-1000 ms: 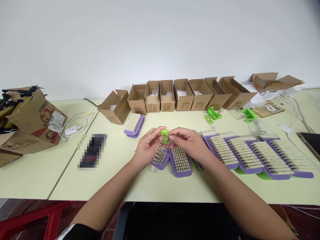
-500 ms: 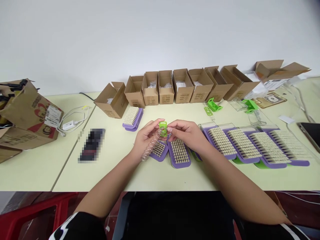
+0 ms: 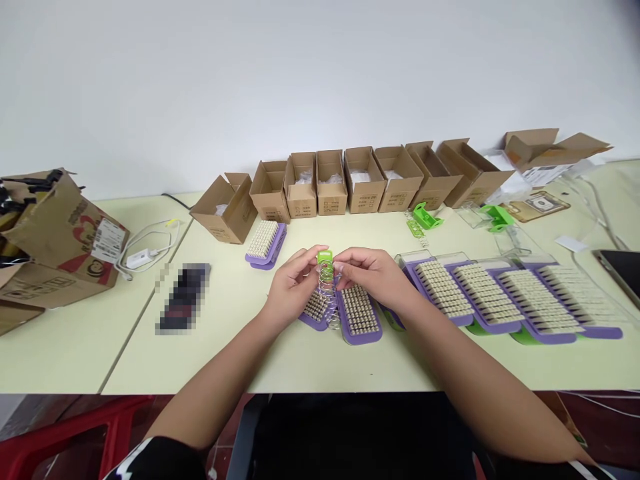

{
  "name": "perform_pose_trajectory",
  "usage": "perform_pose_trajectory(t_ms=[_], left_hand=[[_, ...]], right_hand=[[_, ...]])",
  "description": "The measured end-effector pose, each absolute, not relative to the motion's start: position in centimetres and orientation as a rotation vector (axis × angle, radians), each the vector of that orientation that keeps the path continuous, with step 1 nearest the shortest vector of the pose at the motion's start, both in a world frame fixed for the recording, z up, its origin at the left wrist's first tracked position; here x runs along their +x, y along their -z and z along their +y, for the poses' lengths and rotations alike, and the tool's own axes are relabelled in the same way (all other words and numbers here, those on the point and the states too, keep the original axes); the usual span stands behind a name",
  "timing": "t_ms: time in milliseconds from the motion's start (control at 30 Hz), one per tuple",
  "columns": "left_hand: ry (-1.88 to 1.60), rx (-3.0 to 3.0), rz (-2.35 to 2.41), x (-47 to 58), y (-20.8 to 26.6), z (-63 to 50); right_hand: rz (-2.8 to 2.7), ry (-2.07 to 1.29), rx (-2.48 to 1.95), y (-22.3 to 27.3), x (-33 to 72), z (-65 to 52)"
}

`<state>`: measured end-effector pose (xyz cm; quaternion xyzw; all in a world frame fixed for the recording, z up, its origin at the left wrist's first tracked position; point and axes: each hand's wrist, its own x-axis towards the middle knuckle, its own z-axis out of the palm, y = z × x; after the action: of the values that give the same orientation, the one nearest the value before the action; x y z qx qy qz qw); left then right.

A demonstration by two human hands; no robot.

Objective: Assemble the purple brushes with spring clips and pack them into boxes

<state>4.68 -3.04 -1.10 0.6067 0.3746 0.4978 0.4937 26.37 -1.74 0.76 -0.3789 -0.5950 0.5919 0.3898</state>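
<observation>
Between my two hands a small green plastic piece (image 3: 325, 255) stands up, with a clear-looking wire spiral spring (image 3: 330, 313) attached and hanging below it. My left hand (image 3: 293, 287) pinches the green piece from its left side. The fingertips of my right hand (image 3: 370, 270) are closed at its right edge, on the upper coils of the spring. Right under my hands lie two purple trays with rows of pale round-ended pegs: one tray (image 3: 313, 325) partly covered by the left hand and spring, the other tray (image 3: 361, 339) to the right.
Several purple peg trays (image 3: 543, 337) line the right. A smaller peg tray (image 3: 265, 241) is at back left. Open cardboard boxes (image 3: 331, 200) stand along the wall. A green bracket (image 3: 426, 217), a pixelated dark object (image 3: 184, 299), a white cable (image 3: 143, 257) and a large carton (image 3: 70, 240) lie around.
The spring has swung from lying over my left wrist to hanging downward between my hands. The green piece has tilted, and the camera view has shifted slightly.
</observation>
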Motion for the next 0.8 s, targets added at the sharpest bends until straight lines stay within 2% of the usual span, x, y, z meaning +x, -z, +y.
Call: perform_pose_trajectory(t_ms=[800], left_hand=[[-1.148, 1.518, 0.844, 4.32, 1.0, -2.99]], right_hand=[[-1.506, -1.552, -0.956, -0.69, 26.59, -1.46]])
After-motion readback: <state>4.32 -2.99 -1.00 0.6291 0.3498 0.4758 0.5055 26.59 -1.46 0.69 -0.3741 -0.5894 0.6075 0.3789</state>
